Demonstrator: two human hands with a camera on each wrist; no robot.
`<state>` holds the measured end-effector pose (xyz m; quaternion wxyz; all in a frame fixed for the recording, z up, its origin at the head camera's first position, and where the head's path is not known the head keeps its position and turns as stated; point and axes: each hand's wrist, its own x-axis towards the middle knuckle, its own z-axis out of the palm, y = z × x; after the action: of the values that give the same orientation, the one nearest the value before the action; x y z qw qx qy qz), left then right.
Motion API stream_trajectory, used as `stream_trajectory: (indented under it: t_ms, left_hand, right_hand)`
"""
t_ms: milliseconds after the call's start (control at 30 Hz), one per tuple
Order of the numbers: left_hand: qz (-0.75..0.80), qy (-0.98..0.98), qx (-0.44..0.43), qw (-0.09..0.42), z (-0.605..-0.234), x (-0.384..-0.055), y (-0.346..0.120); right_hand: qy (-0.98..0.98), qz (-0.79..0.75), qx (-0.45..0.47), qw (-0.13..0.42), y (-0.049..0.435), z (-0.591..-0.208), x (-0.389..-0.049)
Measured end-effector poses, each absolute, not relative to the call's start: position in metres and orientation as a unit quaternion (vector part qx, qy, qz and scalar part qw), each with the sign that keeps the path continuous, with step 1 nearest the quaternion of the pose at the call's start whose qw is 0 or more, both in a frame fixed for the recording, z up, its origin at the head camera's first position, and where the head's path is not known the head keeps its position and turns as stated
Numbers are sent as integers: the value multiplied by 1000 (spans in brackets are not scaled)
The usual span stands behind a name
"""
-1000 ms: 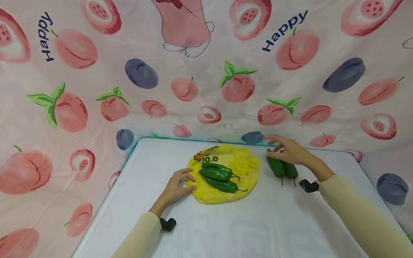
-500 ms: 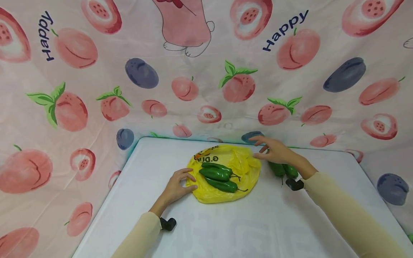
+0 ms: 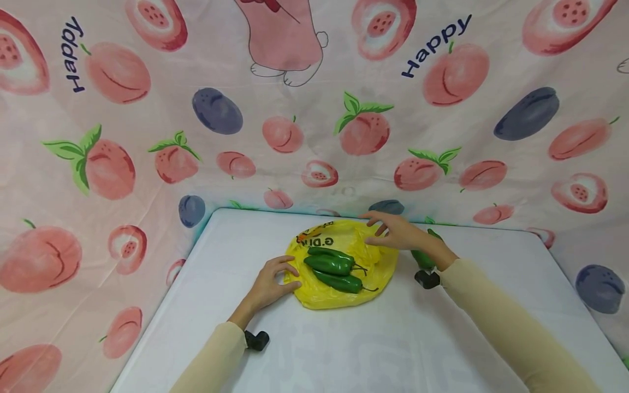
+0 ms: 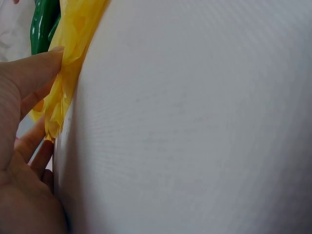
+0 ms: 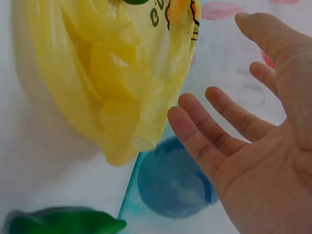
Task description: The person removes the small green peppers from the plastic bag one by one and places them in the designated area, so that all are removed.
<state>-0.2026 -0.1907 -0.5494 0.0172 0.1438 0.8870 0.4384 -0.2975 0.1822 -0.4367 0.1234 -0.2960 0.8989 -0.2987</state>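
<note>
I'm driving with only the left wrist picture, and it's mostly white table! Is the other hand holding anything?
Observer: Nope, the right hand has nothing in it, just fingers spread by the yellow bag.

Operator: There's something green in my top corner. How many are there?

Observer: Three green peppers, with yellow showing all around them in the head view.

Operator: Any more?

Observer: Yes, at least one extra pepper is on the table right of the bag, partly hidden by the right arm.
</note>
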Motion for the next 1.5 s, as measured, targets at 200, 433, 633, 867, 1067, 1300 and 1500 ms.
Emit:
stream_trajectory:
  t_ms: [200,433,633,867,1067,1300,1500]
  left_hand:
    - [444,885,141,16,-550,-203,-191]
    - [445,884,142,18,-550,-202,-191]
    - [442,885,143,17,-548,-203,-191]
    - [443,885,143,18,-549,-203,-191]
    - [446,884,136,24,-548,-202,-191]
    - [441,887,133,21,-547,-201,-189]
    - [442,886,135,20,-548,-201,-190]
  right_hand:
    - [888,-309,-309,144,168,-441,-299]
    - [879,-317,-315,164,154,-444,-297]
    - [874,-323,-318,175,143,-445,-294]
    - [871,-315,-338,171,134,-449,-294]
    - [865,-309,-345,191,129,-456,-298]
    - [851,-308,-357,232,121,-462,-304]
    - [841,-306,-364,259,115,-463,-308]
